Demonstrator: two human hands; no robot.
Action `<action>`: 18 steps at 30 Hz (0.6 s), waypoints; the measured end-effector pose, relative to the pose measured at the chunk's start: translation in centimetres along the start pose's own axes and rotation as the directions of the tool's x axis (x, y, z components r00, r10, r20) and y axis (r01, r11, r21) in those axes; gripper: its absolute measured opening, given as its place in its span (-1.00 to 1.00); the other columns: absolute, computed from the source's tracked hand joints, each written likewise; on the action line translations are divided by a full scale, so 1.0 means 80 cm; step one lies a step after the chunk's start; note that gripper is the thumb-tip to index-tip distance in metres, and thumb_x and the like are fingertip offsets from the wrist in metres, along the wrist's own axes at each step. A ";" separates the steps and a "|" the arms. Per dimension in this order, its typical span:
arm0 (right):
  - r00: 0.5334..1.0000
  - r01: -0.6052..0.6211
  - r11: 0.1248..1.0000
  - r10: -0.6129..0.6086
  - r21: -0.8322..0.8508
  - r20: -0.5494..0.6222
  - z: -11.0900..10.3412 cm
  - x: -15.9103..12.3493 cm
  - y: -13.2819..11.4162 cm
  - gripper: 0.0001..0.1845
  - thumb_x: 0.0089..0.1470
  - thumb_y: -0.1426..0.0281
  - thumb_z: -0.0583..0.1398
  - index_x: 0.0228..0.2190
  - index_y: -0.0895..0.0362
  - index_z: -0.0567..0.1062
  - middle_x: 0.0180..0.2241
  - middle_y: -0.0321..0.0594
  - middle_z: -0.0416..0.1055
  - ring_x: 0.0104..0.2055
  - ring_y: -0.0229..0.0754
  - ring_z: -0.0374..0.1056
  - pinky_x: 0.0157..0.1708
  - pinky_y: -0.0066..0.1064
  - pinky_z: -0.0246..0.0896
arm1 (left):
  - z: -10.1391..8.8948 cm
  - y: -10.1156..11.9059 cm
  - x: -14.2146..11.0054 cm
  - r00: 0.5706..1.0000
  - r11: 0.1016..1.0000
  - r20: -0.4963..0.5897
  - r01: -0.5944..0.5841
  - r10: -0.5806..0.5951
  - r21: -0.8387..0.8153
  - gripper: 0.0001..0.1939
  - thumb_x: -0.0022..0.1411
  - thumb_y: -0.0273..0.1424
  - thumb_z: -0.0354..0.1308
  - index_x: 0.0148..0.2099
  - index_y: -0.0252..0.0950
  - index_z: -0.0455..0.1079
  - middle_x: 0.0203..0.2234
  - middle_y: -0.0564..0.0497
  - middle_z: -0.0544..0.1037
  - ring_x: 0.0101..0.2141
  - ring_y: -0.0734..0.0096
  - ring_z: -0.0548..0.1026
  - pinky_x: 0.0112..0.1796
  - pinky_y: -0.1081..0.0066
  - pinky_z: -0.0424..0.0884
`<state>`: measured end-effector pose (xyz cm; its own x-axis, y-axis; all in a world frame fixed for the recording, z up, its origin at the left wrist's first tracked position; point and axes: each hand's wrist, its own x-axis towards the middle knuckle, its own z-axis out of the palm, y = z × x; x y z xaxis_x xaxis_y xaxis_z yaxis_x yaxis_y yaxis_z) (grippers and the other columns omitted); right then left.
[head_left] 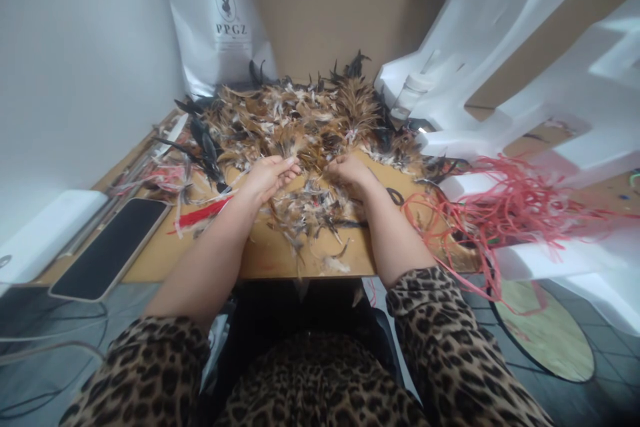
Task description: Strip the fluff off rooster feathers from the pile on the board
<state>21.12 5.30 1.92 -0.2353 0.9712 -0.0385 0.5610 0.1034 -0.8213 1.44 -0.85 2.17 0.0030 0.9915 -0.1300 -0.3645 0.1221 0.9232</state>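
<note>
A large heap of brown, white and black feathers (pixel 295 103) covers the back of the yellow-brown tabletop (pixel 195 260). My left hand (pixel 273 177) is closed in a pinch, with a small tuft of brown feathers (pixel 290 140) standing up at its thumb and fingertips. Curled among the feathers to the right is my right hand (pixel 347 168); what its fingertips hold, if anything, is hidden. Below and between both hands lies a looser scatter of feathers (pixel 315 207). A black scissor handle (pixel 395 196) shows beside my right wrist.
At the left edge lie a phone (pixel 113 250) and a white box-like device (pixel 55 233). Red strands (pixel 205 213) rest near my left forearm. Tangled pink-red ribbon (pixel 525 207) spreads over white foam pieces (pixel 545 260) on the right. A clear jar (pixel 411 97) stands behind.
</note>
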 end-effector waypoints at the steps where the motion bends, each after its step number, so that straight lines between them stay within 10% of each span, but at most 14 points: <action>1: 1.000 -0.003 1.000 0.003 -0.030 0.002 -0.003 0.000 -0.001 -0.86 -0.22 0.36 0.20 -0.63 0.21 0.43 -0.73 -0.31 0.26 -0.64 -0.34 0.14 -0.58 -0.49 0.09 | 0.000 0.001 0.000 1.000 1.000 -0.005 0.004 -0.004 -0.005 -0.86 0.04 -0.45 0.26 -0.37 -0.47 0.43 -0.57 -0.03 0.51 -0.64 0.70 0.40 -0.61 0.71 0.29; 12: 0.929 0.368 0.798 -0.301 -0.478 0.214 -0.011 0.002 0.005 -0.78 -0.16 0.49 0.14 -0.40 0.16 0.55 -0.43 -0.23 0.49 -0.40 -0.29 0.31 -0.33 -0.50 0.12 | -0.002 -0.001 0.003 1.000 1.000 0.030 0.006 -0.006 -0.006 -0.86 0.06 -0.46 0.24 -0.35 -0.47 0.44 -0.56 -0.03 0.52 -0.63 0.70 0.40 -0.60 0.71 0.30; 18: 0.885 0.464 0.824 -0.413 -0.325 0.216 -0.015 -0.003 -0.009 -0.82 -0.12 0.47 0.13 -0.46 0.23 0.53 -0.48 -0.24 0.46 -0.44 -0.31 0.28 -0.37 -0.51 0.11 | -0.003 -0.002 0.002 1.000 1.000 0.006 -0.003 0.003 0.018 -0.85 0.02 -0.45 0.27 -0.37 -0.47 0.43 -0.47 -0.11 0.56 -0.59 0.66 0.44 -0.58 0.69 0.32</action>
<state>21.72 5.28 3.17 -0.6111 0.7703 0.1824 0.6110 0.6055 -0.5099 1.26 -0.70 1.93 0.0077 0.9921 -0.1255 -0.3480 0.1203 0.9297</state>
